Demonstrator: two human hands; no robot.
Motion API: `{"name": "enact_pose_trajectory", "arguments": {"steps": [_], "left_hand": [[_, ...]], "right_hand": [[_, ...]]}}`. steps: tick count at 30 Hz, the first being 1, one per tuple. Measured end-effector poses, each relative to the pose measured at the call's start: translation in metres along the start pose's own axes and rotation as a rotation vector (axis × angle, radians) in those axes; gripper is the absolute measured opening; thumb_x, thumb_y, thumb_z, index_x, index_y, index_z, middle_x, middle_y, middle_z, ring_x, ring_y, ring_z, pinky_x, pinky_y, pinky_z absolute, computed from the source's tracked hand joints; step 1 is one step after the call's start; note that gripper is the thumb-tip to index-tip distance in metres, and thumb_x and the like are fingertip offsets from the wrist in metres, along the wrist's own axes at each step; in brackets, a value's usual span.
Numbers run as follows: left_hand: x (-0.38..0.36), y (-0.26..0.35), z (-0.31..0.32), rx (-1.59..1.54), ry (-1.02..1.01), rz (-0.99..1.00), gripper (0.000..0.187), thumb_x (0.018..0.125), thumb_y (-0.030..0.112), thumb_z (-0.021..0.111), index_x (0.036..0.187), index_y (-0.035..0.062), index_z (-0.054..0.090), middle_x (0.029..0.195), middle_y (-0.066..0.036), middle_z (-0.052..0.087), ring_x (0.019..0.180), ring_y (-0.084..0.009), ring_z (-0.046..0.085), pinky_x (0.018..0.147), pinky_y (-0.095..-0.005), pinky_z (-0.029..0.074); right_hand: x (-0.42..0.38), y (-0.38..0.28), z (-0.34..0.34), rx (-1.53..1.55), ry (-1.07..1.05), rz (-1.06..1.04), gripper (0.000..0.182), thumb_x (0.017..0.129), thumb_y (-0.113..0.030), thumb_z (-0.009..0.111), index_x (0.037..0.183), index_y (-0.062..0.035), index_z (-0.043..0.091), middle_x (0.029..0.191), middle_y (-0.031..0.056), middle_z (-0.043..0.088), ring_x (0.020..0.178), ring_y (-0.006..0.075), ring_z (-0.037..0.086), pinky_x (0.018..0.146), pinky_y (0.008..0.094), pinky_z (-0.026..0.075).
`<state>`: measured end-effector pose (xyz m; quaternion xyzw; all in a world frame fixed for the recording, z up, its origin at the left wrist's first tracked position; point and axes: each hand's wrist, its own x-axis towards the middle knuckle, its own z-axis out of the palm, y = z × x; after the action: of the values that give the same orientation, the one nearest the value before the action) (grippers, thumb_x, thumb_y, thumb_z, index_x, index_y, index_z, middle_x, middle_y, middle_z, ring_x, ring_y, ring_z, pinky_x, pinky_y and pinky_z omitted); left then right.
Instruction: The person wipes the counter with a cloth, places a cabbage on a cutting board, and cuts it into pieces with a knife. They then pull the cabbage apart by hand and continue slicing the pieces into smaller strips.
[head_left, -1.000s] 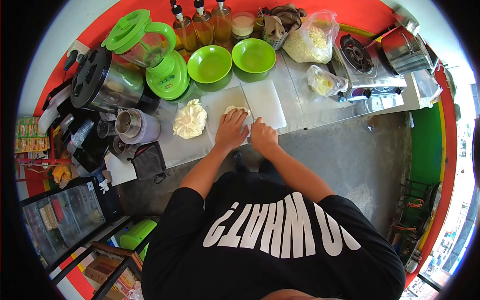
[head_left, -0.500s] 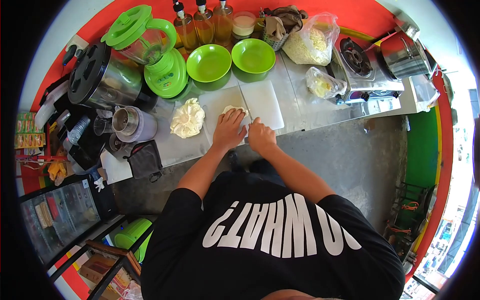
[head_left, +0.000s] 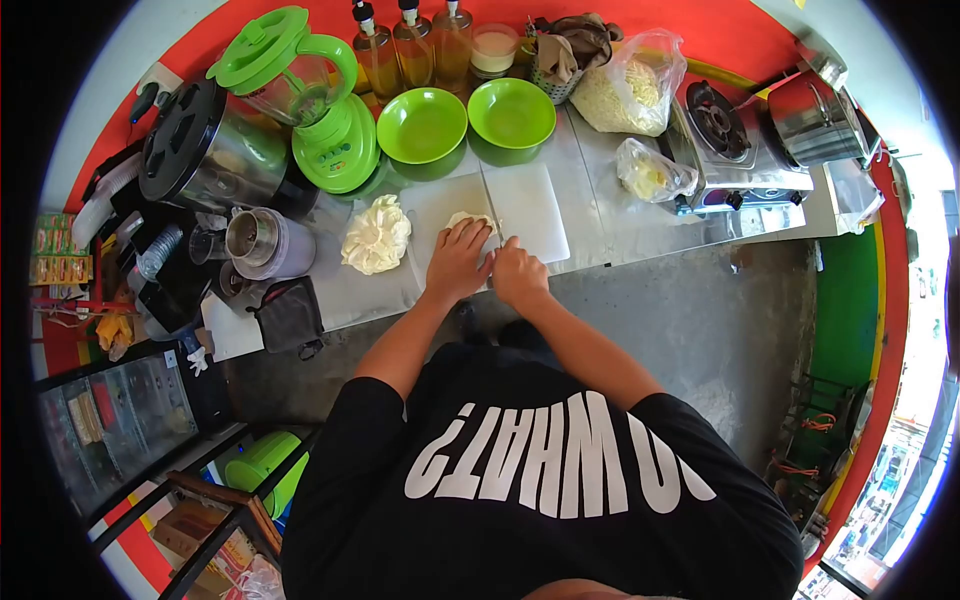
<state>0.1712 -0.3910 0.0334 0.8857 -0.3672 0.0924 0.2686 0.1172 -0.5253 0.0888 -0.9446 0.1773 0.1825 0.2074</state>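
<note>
One pale piece (head_left: 470,217) lies beneath the left hand (head_left: 459,262), which is flat, fingers pressing it; the right hand (head_left: 520,272) is clenched on one knife (head_left: 501,235); one pale, leafy clump (head_left: 376,235) rests left of the hands; one white board (head_left: 530,212) lies ahead of the right hand; beyond stand two green bowls (head_left: 422,125), three pump bottles (head_left: 414,52); grey metallic tabletop (head_left: 590,215), grey floor (head_left: 680,310), red wall (head_left: 215,45); black shirt (head_left: 540,530) reads "WHAT?".

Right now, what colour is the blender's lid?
Bright green, matching its handle; it shows best in the head view.
</note>
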Motion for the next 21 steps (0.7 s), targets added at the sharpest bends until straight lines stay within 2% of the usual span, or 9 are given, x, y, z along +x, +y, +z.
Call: {"name": "enact_pose_trajectory", "arguments": {"steps": [2,4,7,8,10,21], "left_hand": [[0.000,0.000,0.000,-0.006,0.006,-0.004,0.048,0.086,0.026,0.070,0.130,0.0081,0.062,0.138,-0.007,0.060,0.132,-0.0269,0.051,0.106,-0.0456,0.041],[0.000,-0.001,0.000,-0.004,-0.005,0.003,0.047,0.087,0.026,0.070,0.130,0.0076,0.062,0.138,-0.007,0.060,0.133,-0.0269,0.051,0.107,-0.0457,0.040],[0.000,-0.001,0.002,-0.009,-0.002,-0.010,0.047,0.087,0.025,0.069,0.130,0.0068,0.062,0.139,-0.007,0.060,0.133,-0.0267,0.051,0.107,-0.0453,0.040],[-0.001,0.000,0.003,-0.010,-0.002,-0.008,0.047,0.087,0.025,0.069,0.130,0.0068,0.062,0.139,-0.007,0.060,0.133,-0.0267,0.051,0.107,-0.0453,0.040],[-0.001,-0.001,0.002,0.018,0.001,-0.004,0.047,0.087,0.025,0.069,0.130,0.0063,0.062,0.139,-0.007,0.060,0.132,-0.0263,0.051,0.107,-0.0446,0.041],[0.000,-0.002,0.000,-0.028,-0.011,-0.015,0.045,0.088,0.024,0.069,0.129,0.0059,0.062,0.139,-0.007,0.060,0.133,-0.0262,0.051,0.107,-0.0443,0.040]], "right_hand": [[-0.001,0.001,0.006,-0.004,-0.012,0.028,0.033,0.108,-0.034,0.046,0.110,-0.0008,0.047,0.099,0.0273,0.072,0.096,0.0456,0.071,0.085,0.0546,0.056],[-0.001,0.001,0.008,-0.036,-0.031,0.081,0.032,0.107,-0.031,0.049,0.111,-0.0001,0.047,0.101,0.0217,0.074,0.098,0.0400,0.073,0.082,0.0457,0.059],[0.009,-0.002,-0.001,-0.034,-0.031,0.046,0.032,0.107,-0.032,0.049,0.112,-0.0001,0.047,0.101,0.0217,0.074,0.099,0.0399,0.073,0.083,0.0454,0.059],[0.012,-0.002,-0.003,-0.034,-0.029,0.047,0.032,0.107,-0.032,0.049,0.112,-0.0001,0.047,0.101,0.0217,0.074,0.099,0.0399,0.073,0.083,0.0454,0.059],[0.017,-0.002,-0.005,-0.013,-0.011,-0.026,0.033,0.108,-0.034,0.045,0.111,-0.0007,0.048,0.102,0.0274,0.072,0.099,0.0464,0.071,0.086,0.0532,0.055],[0.004,0.003,0.004,0.028,-0.048,0.073,0.035,0.109,-0.036,0.042,0.112,-0.0008,0.047,0.100,0.0272,0.072,0.099,0.0461,0.071,0.088,0.0528,0.055]]}}
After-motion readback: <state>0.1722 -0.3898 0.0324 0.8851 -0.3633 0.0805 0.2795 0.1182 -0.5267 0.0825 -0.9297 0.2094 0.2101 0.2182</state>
